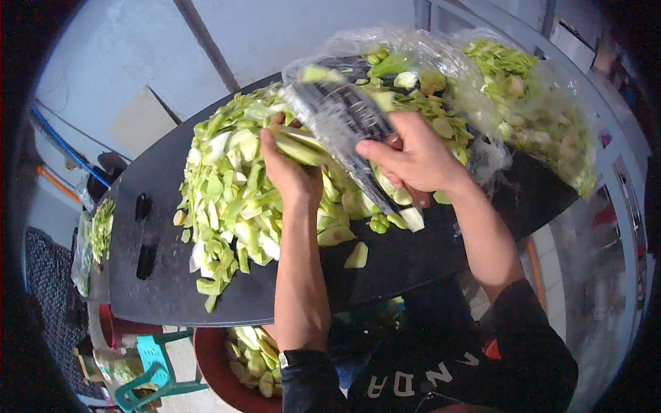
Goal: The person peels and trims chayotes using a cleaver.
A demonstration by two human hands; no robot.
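Note:
My left hand (295, 168) is closed around a pale green vegetable stem (300, 147), whose exact kind I cannot make out. My right hand (421, 155) grips the handle of a large, broad-bladed knife (337, 117). The wide, wet-looking blade slants across just right of the stem, and I cannot tell whether they touch. Beneath and left of my hands spreads a big heap of cut green slices (237, 189) on the dark table (165, 282). One loose slice (357, 255) lies nearer the table's front edge.
Clear plastic bags (551, 113) with more green pieces stand at the right back of the table. A red tub (215, 368) holding pale green pieces sits on the floor below the front edge, beside a green plastic stool (155, 361). Behind is a light wall (138, 48).

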